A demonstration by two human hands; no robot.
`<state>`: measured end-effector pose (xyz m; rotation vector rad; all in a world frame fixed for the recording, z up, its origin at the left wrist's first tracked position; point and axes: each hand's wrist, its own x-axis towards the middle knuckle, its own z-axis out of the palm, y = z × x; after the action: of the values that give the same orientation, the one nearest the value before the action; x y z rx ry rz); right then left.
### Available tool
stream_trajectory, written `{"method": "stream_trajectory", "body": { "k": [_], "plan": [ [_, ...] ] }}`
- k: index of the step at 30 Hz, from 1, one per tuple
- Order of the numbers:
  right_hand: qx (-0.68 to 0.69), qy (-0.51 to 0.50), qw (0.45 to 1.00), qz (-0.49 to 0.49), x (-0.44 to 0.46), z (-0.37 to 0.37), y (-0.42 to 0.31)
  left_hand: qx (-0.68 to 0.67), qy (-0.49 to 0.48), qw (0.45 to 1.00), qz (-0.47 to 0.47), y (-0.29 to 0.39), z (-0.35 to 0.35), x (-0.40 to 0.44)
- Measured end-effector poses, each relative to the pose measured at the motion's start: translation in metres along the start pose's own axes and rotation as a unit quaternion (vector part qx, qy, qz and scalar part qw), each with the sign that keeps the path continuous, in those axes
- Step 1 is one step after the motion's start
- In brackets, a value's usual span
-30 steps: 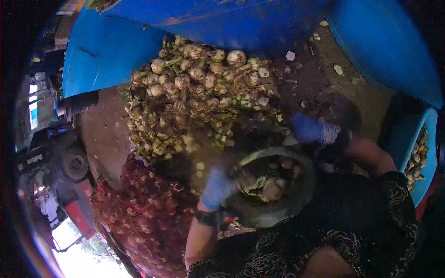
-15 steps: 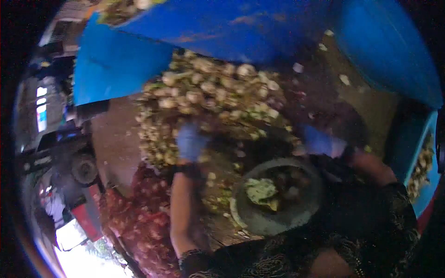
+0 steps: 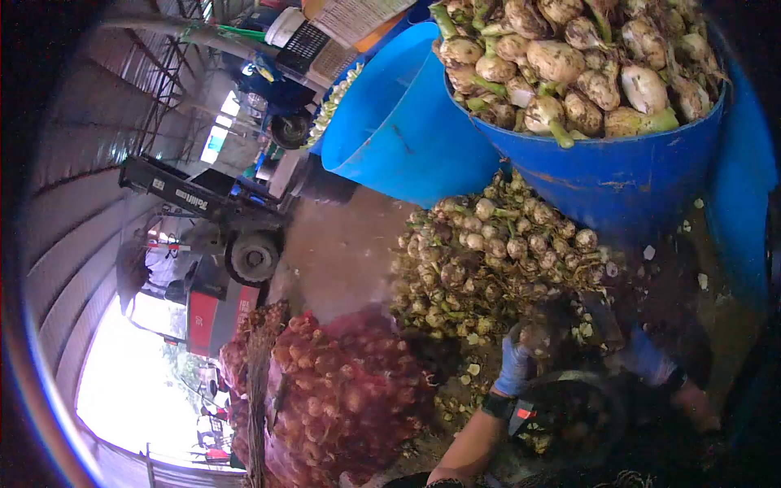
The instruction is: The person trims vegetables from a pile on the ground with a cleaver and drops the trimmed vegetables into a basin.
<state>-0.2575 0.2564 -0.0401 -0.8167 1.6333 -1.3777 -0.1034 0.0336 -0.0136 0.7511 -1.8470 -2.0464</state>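
On the floor ahead: a heap of loose onions (image 3: 517,248), stalks on many; by its size, plenty is left.
Dark-blue tub (image 3: 606,175): piled above its rim with onions, so this one looks full.
Red net sack (image 3: 342,390): stuffed with round bulbs, beside the heap.
Left hand (image 3: 512,366): gloved, fingers closed round what looks like one onion (image 3: 533,335), near the heap.
Right hand (image 3: 647,359): gloved, blurred in shadow; I cannot tell whether it grips anything.
Pail (image 3: 569,376): just below the hands, too dark to judge how much it holds.
Pale scraps (image 3: 648,253): scattered about, suggesting some work is done.
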Motion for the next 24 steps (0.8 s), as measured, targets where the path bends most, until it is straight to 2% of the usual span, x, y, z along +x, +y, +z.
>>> {"method": "stream_trajectory", "body": {
  "k": [2, 3, 5, 6, 8, 9, 11, 12, 13, 15, 19, 24],
  "plan": [
    [-0.05, 0.016, 0.998, -0.03, 0.002, 0.003, 0.002, -0.096, 0.018, 0.992, -0.075, 0.02, 0.018, -0.013],
    [-0.075, 0.024, 0.996, -0.045, 0.001, 0.004, 0.004, -0.097, 0.02, 0.992, -0.073, 0.02, 0.023, -0.017],
    [-0.128, 0.042, 0.988, -0.079, -0.002, 0.006, 0.005, 0.006, 0.067, 0.998, -0.012, 0.015, 0.034, -0.022],
    [-0.154, 0.051, 0.982, -0.098, -0.005, 0.008, 0.006, 0.002, 0.065, 0.998, -0.019, 0.018, 0.038, -0.023],
    [-0.215, 0.063, 0.964, -0.142, -0.016, 0.013, 0.006, 0.122, 0.055, 0.988, 0.075, 0.024, 0.04, -0.025],
    [-0.238, 0.069, 0.955, -0.164, -0.022, 0.014, 0.003, 0.272, 0.056, 0.958, 0.074, 0.021, 0.033, -0.023],
    [-0.243, 0.072, 0.949, -0.187, -0.031, 0.015, -0.019, 0.291, 0.057, 0.949, 0.109, 0.026, 0.039, -0.029],
    [-0.217, 0.07, 0.955, -0.19, -0.029, 0.01, -0.04, 0.216, 0.022, 0.974, 0.069, 0.033, 0.047, -0.029],
    [-0.216, 0.07, 0.96, -0.16, -0.032, 0.011, -0.039, -0.028, 0.05, 0.998, -0.008, 0.004, 0.041, -0.033],
    [-0.3, 0.039, 0.93, -0.209, -0.03, 0.009, -0.034, -0.148, 0.024, 0.985, -0.083, -0.001, 0.045, -0.031],
    [-0.349, -0.004, 0.92, -0.181, -0.028, 0.006, -0.024, -0.163, -0.032, 0.977, -0.137, -0.008, 0.051, -0.036],
    [-0.334, 0.008, 0.923, -0.19, -0.026, 0.002, -0.019, -0.016, -0.135, 0.982, -0.134, -0.017, 0.05, -0.046]
  ]
}}
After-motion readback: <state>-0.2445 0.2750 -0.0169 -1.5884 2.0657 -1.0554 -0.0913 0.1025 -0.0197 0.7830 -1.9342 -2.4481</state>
